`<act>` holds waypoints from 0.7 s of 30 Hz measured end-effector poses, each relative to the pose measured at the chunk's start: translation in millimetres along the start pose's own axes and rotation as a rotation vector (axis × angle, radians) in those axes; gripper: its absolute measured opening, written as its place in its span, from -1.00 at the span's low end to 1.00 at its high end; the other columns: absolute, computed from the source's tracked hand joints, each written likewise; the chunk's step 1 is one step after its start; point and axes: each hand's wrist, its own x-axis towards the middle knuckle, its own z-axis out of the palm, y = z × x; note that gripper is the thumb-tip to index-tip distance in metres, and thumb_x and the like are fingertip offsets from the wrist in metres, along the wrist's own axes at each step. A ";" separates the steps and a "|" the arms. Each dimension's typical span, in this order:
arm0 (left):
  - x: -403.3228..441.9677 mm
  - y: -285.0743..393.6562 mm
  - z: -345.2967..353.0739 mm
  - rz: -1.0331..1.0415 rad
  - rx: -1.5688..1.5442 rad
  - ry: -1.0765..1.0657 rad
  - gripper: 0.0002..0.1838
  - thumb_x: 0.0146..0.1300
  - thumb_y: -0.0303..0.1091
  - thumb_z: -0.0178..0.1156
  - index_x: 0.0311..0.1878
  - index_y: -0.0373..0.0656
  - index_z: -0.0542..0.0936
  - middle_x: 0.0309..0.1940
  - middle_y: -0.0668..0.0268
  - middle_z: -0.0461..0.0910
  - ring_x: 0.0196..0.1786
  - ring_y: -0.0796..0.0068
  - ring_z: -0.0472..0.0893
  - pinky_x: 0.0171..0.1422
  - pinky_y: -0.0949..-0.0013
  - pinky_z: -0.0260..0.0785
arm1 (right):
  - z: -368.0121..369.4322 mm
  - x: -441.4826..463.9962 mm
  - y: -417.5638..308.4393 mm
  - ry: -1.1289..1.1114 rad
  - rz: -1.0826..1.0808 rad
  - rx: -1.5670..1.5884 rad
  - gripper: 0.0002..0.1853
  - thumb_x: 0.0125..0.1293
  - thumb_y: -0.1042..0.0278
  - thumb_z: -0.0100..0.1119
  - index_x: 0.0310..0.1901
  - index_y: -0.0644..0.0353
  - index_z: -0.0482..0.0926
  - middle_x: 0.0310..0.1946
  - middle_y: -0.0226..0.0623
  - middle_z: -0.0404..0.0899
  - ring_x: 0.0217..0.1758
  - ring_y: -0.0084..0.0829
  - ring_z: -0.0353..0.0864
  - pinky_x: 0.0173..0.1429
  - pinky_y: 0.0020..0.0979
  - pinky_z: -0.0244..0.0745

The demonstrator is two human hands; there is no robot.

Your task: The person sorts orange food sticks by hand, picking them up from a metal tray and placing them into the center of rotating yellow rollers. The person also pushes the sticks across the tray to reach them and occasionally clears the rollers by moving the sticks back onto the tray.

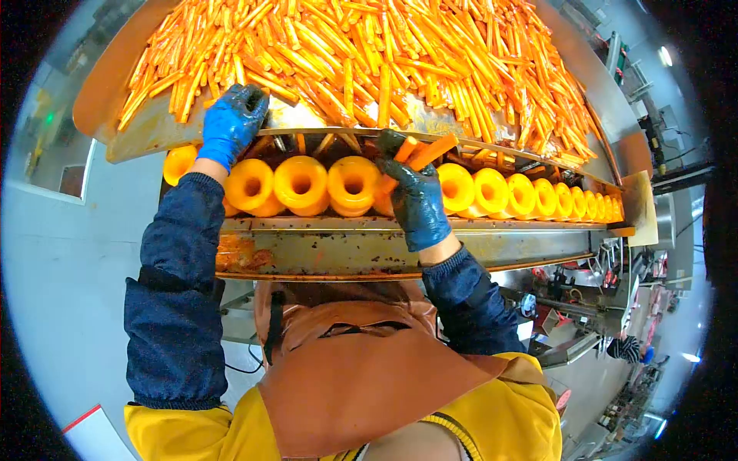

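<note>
My right hand (417, 196), in a dark, stained blue glove, is closed around a few short orange sticks (434, 152) above the row of yellow-orange funnel-shaped cups. Nearest to it are the round-mouthed cups (457, 188) on either side. My left hand (231, 123), in a blue glove with darkened fingertips, is at the lower left edge of the pile of glossy orange sticks (338, 54). Its fingers are curled together; what they hold, if anything, is hidden. Below its wrist stands another cup (250, 187).
The pile lies on a metal tray (296, 117) with raised side walls. Under the cups runs a metal trough (330, 252) dotted with dark bits, with a clear orange-stained bag (237, 252) at its left end. Machinery and a person (626, 349) appear at the far right.
</note>
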 end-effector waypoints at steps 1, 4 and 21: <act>0.8 -0.4 -1.4 -0.001 0.002 0.005 -0.72 0.21 -0.09 0.12 -0.22 -0.10 0.60 -0.23 0.14 0.58 -0.15 0.09 0.57 -0.04 0.19 0.42 | -0.8 -1.5 -1.9 0.038 -0.015 0.001 -0.64 0.12 0.52 0.20 0.01 0.28 0.51 -0.19 -0.39 0.57 -0.16 -0.50 0.52 -0.02 -0.46 0.43; -0.5 -4.2 1.8 0.016 0.007 0.005 -0.71 0.21 -0.08 0.13 -0.22 -0.10 0.60 -0.23 0.14 0.58 -0.15 0.09 0.57 -0.04 0.20 0.43 | 7.7 -8.7 -18.9 0.091 -0.098 0.022 -0.67 0.12 0.55 0.17 -0.03 0.28 0.52 -0.30 -0.38 0.55 -0.28 -0.49 0.55 -0.20 -0.48 0.49; 1.3 -7.5 6.2 0.036 0.040 0.060 -0.69 0.20 -0.02 0.09 -0.24 -0.06 0.59 -0.28 0.14 0.59 -0.19 0.10 0.58 -0.09 0.14 0.44 | 4.2 0.6 -10.6 0.097 -0.223 -0.660 -0.68 0.32 0.34 0.09 0.06 0.27 0.52 -0.09 -0.38 0.57 -0.05 -0.57 0.45 0.08 -0.49 0.33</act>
